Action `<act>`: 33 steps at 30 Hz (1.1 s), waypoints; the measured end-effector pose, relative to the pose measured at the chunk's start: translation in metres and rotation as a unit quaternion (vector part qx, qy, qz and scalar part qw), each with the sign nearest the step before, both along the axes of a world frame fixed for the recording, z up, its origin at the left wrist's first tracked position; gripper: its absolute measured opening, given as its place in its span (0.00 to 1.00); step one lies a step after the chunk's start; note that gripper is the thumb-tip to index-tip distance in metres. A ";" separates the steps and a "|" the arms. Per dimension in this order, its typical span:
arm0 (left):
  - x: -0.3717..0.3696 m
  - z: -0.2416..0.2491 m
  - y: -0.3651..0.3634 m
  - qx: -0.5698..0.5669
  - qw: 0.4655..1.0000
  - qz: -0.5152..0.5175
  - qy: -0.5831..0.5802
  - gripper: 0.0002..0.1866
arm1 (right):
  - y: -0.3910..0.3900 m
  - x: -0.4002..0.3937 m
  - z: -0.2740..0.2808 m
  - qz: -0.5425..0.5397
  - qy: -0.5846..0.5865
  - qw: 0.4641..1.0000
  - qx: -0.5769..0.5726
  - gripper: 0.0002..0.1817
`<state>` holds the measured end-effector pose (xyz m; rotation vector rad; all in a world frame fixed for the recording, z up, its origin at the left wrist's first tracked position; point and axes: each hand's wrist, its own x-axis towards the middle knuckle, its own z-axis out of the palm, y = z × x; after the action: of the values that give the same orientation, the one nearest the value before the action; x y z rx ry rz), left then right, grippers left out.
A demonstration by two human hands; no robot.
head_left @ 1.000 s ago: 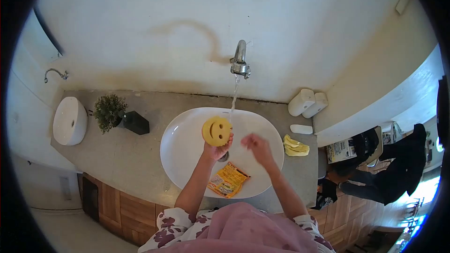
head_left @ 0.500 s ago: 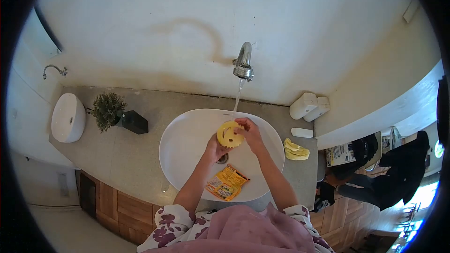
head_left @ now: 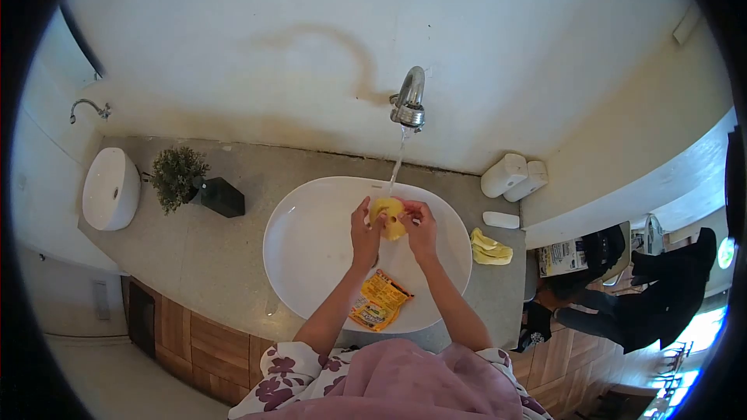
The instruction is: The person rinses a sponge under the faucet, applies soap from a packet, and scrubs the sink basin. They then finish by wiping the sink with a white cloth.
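Over the white oval basin both hands grip a round yellow smiley-face sponge with cut-out holes and a toothed edge. My left hand holds its left side, thumb across the front. On the right edge, the fingers of my right hand are closed. Running water falls from the chrome faucet just behind the sponge. Below my hands, a yellow-and-orange printed packet lies in the near part of the basin.
A crumpled yellow cloth and a white block-like item lie right of the basin, before two white containers. Leftward on the grey counter are a plant, a dark pot and another basin. A person is at far right.
The sponge has turned in my hands and appears narrower. My left hand has moved up, from under the sponge to its left side. The view has shifted slightly.
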<state>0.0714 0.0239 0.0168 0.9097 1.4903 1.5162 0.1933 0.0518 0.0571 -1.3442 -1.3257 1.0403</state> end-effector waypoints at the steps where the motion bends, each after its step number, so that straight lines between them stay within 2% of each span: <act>1: 0.000 0.010 -0.006 0.031 0.994 0.033 0.102 0.22 | -0.002 -0.001 -0.003 0.000 0.000 1.000 0.000 0.14; 2: 0.000 0.020 -0.009 0.062 0.975 0.064 0.201 0.18 | -0.004 -0.002 -0.005 -0.013 0.009 1.000 0.004 0.14; 3: 0.001 0.022 -0.010 0.062 0.976 0.063 0.201 0.18 | -0.006 -0.003 -0.005 -0.027 0.018 0.999 0.008 0.13; 5: 0.003 0.027 -0.013 0.034 0.990 0.019 0.139 0.12 | -0.010 -0.004 -0.004 -0.029 0.016 0.999 0.007 0.13; 8: 0.006 0.030 -0.009 0.051 0.990 0.043 0.120 0.10 | -0.015 -0.010 0.002 -0.036 0.016 0.999 -0.003 0.12; 12: 0.002 0.036 -0.004 0.061 0.987 0.037 0.146 0.09 | -0.016 -0.011 -0.005 -0.044 0.032 0.999 0.007 0.11; 14: -0.001 0.042 -0.002 0.000 1.000 0.014 -0.003 0.06 | -0.018 -0.010 -0.002 -0.049 0.027 0.998 0.005 0.11; 15: -0.004 0.033 -0.001 0.000 1.000 0.015 -0.003 0.06 | -0.019 -0.010 0.002 -0.053 0.023 0.998 0.003 0.11; 17: -0.016 0.001 0.003 -0.003 0.973 0.046 -0.228 0.07 | -0.017 -0.007 -0.007 -0.063 0.027 0.998 0.005 0.11; 18: -0.022 -0.004 0.001 -0.003 0.973 0.045 -0.228 0.07 | -0.016 -0.006 -0.007 -0.074 0.031 0.997 0.007 0.11; 20: -0.033 -0.015 -0.004 -0.100 0.976 0.040 -0.187 0.06 | -0.016 -0.002 -0.008 -0.075 0.032 0.997 0.005 0.11; 21: -0.031 -0.012 -0.006 -0.100 0.976 0.041 -0.187 0.06 | -0.017 -0.002 -0.006 -0.075 0.033 0.997 0.003 0.11; 23: -0.023 -0.006 -0.009 -0.036 0.993 0.107 -0.026 0.05 | -0.019 -0.004 -0.002 -0.077 0.033 0.996 0.002 0.11; 27: -0.014 -0.003 -0.014 0.012 0.991 0.133 0.011 0.07 | -0.020 -0.007 -0.001 -0.089 0.048 0.995 -0.002 0.10; 29: -0.009 0.014 -0.021 0.045 0.987 0.040 0.151 0.09 | -0.020 -0.009 0.000 -0.096 0.065 0.993 0.003 0.10; 33: 0.002 0.017 -0.021 0.048 0.986 0.016 0.160 0.08 | -0.019 -0.010 0.001 -0.111 0.059 0.992 -0.002 0.10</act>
<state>0.0738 0.0032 0.0338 1.2386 1.6733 1.5287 0.1835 0.0325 0.0580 -1.3773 -1.0615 0.9542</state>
